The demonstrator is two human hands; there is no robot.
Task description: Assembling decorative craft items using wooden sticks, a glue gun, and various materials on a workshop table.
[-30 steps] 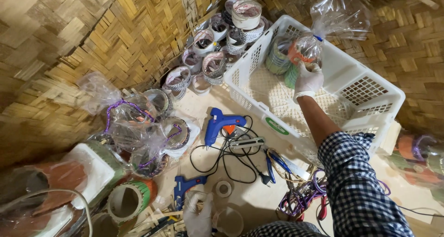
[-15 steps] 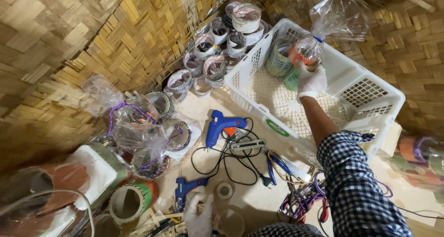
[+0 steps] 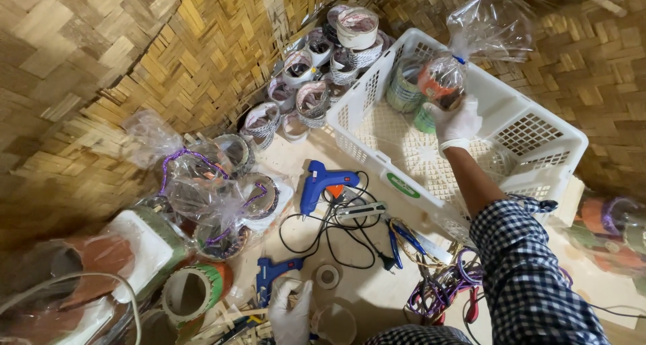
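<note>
Woven bamboo matting [image 3: 134,62] fills the scene from nine o'clock round to two o'clock, walling in the pale floor [image 3: 363,284] where everything lies. The white plastic basket [image 3: 538,126] sits at one to two o'clock, its lattice base mostly bare, with two small decorated pots [image 3: 404,89] standing against its far wall.

The right hand [image 3: 456,121], in a white glove, reaches into the basket on a checked sleeve [image 3: 531,271]. Its grip is closed around the bottom of a cellophane-wrapped pot [image 3: 441,82], orange and dark inside the clear film, held just above the basket floor beside the two standing pots; the wrap's gathered top [image 3: 488,25] flares toward one o'clock.

At nine o'clock a cluster of wrapped pots [image 3: 215,197] tied with purple ribbon rests on the floor. At twelve o'clock, outside the basket, a heap of unwrapped patterned pots [image 3: 316,76] leans against the matting.

Near the centre lies a blue glue gun [image 3: 319,183], its black cord [image 3: 323,234] looped beside a white power strip [image 3: 360,212]. A second blue glue gun [image 3: 272,272] lies at six o'clock.

The left hand [image 3: 291,311], also gloved, is low at six o'clock, touching that second gun; how far its grip is shut cannot be told. A small tape roll [image 3: 328,276] lies just beside it.
</note>
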